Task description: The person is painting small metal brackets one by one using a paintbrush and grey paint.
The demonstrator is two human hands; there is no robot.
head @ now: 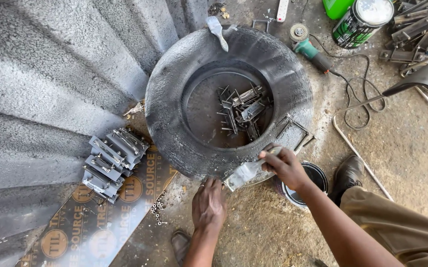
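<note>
Nearest: left hand point(209, 205) pressed flat, fingers together, on the near outer edge of the tyre point(172, 99), holding nothing, seemingly bracing it. Loose small nuts point(157, 208) lie on the floor just left of that wrist, on a printed brown board point(95, 222).

Right hand point(285, 165), grip closed round the handle of a paintbrush point(243, 173), its bristles laid on the tyre's near rim. The tyre lies flat on the floor, coated dark and glossy. Just beside the right wrist stands an open paint tin point(317, 173); a shoe point(347, 173) sits close to it.

Left of the tyre: stacked grey-painted metal brackets point(110, 160) against corrugated sheet point(50, 84).

Inside the tyre's centre: a heap of metal fittings point(241, 111), painted or bare, cannot tell in the shade. Bent rod pieces point(295, 131) rest on the right sidewall.

Far rim: a second brush point(217, 30) lying across the tyre. Beyond, an angle grinder point(309, 47) with trailing cable point(360, 104), a large can point(362, 20), scrap steel.

Risks, as judged: the tin stands so close to wrist and shoe that a careless sweep or shifted foot could tip it. The bracing palm may smear wet coating. The rod pieces could slide off if the tyre is jolted. The cable loops near the feet invite a snag.
</note>
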